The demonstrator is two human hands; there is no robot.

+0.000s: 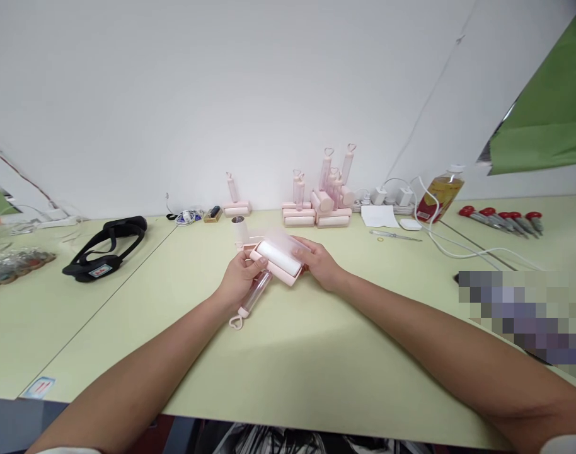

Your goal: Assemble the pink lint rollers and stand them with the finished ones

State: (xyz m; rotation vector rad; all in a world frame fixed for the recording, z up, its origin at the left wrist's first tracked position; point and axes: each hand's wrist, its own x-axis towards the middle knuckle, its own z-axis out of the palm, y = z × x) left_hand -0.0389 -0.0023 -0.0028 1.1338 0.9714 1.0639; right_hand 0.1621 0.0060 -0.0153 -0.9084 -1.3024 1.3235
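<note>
The fingers of the left hand (241, 277) are curled round the near end of a pink lint roller (278, 257), thumb on top, where its clear handle (256, 291) joins. The fingers of the right hand (319, 261) pinch the far end of its pink case, only partly closed. Held just above the table (288, 372), it looks light, hollow and stiff. The white paper roll is likely tacky, so the case ends and handle seem the better places to hold. The handle's heart loop (236, 323) hangs towards the person. Well behind, more pink rollers (316, 202) stand by the wall, with a bottle (439, 195) and 4 red-handled screwdrivers (500, 221) to the right.
</note>
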